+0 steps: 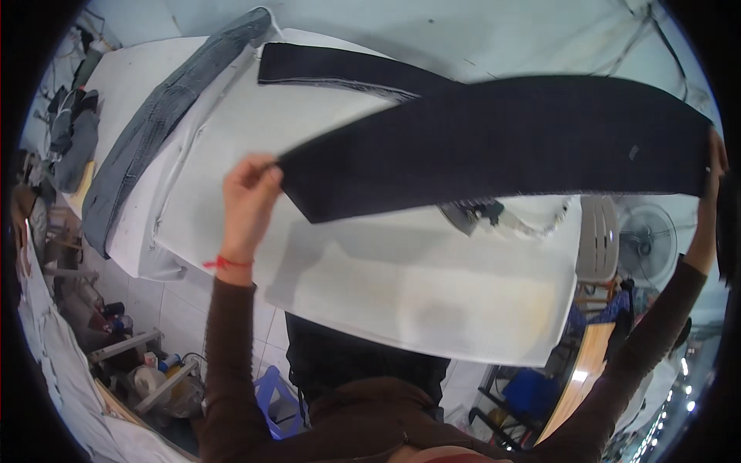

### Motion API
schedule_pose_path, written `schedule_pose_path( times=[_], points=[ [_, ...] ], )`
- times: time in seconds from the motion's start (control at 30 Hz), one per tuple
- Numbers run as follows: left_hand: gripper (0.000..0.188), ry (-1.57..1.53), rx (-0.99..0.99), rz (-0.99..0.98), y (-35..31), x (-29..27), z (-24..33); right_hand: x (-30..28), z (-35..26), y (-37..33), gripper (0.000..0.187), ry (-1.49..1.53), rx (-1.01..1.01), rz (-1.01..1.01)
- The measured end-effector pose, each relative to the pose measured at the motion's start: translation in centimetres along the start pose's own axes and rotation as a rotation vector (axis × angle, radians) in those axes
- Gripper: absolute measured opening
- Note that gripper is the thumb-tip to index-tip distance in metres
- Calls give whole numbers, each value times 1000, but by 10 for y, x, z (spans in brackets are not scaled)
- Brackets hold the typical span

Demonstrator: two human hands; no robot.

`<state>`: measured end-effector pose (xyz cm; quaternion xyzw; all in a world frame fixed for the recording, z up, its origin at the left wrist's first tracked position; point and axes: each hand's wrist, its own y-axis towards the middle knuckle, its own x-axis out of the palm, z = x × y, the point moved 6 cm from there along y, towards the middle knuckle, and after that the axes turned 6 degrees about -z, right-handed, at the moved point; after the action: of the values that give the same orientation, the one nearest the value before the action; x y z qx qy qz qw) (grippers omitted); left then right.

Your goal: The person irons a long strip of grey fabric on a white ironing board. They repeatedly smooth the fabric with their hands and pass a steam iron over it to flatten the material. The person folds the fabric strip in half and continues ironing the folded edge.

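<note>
A long dark fabric panel is stretched out in the air above a white-covered table. My left hand pinches its left corner between thumb and fingers. At the far right, my right hand grips the other end, its fingers partly hidden near the picture's rim. Behind the panel, a second dark fabric strip with a frayed lower edge lies on the table. A dark and metallic object, perhaps an iron, shows partly below the panel's lower edge; the panel hides the rest.
Folded grey denim lies along the table's left side. To the right stand a beige plastic chair and a fan. A purple stool is on the floor near me, with bagged clutter at lower left.
</note>
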<state>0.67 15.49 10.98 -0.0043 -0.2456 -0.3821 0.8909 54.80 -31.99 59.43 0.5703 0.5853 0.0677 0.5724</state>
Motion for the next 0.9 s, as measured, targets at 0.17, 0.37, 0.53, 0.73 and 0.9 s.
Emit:
schedule_pose_path(
  times=[0.17,0.37,0.53,0.73,0.9],
  points=[
    [44,95,-40,213,162,-85,50,245,74,18,57,333,182,-300],
    [29,575,112,378,342,-164,30,487,92,-62,44,454,372,-452],
    [26,1229,183,392,399,-199,-62,624,139,-147,41,157,446,-617],
    [33,1175,64,299,428,-209,-121,649,196,-199,35,314,701,-804],
    [40,1214,283,472,327,-225,-61,602,114,-198,32,303,602,-873]
  ],
)
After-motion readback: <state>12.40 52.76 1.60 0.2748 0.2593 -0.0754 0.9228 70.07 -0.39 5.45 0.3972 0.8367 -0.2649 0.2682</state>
